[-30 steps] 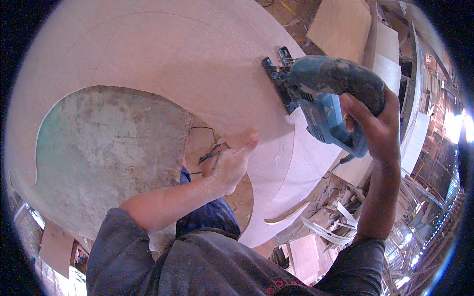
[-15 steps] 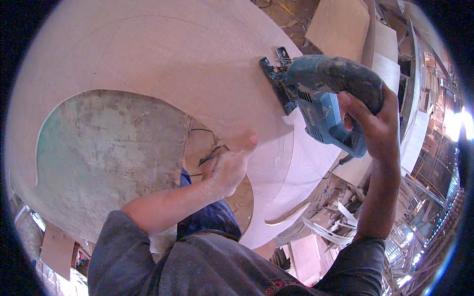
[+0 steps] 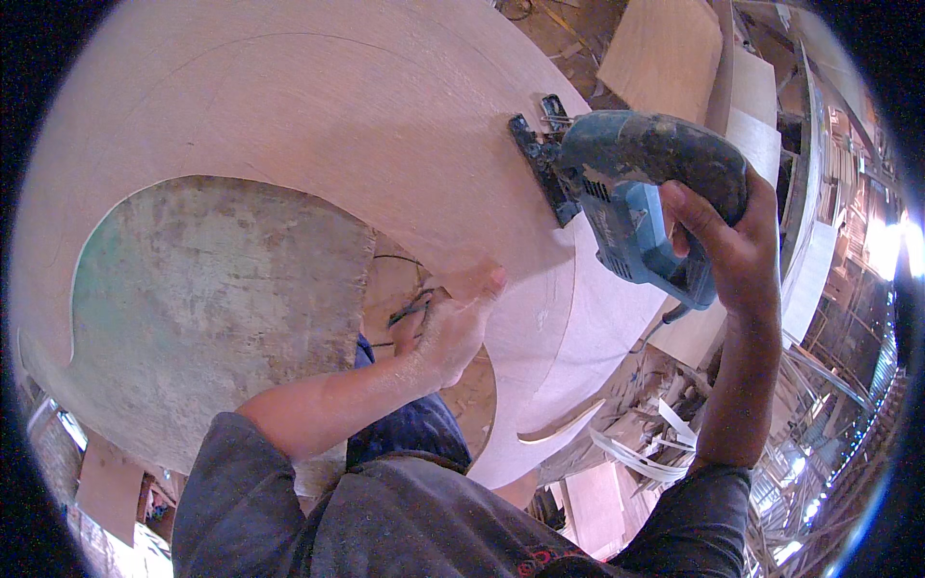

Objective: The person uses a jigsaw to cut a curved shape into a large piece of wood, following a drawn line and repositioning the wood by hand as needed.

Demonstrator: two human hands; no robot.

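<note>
My right hand (image 3: pixel 727 231) is closed around the handle of a blue and black jigsaw (image 3: pixel 617 159). The jigsaw's dark base plate meets the large pale plywood sheet (image 3: pixel 414 135) near its far right edge, and the tool body leans to the right. The blade is hidden. Gripping the rim of the sheet's curved cut-out is my left hand (image 3: pixel 453 332), with its thumb on the top face and the other fingers mostly hidden below. Thin pencil curves run across the sheet, and fine sawdust clings to my left wrist.
A worn, stained board (image 3: pixel 231 279) shows through the curved opening. A thin curved offcut (image 3: pixel 562 424) lies at the lower right, beside scattered wood scraps. Flat plywood pieces (image 3: pixel 665 53) lie at the far right. The jigsaw's cord (image 3: pixel 672 314) trails from its rear.
</note>
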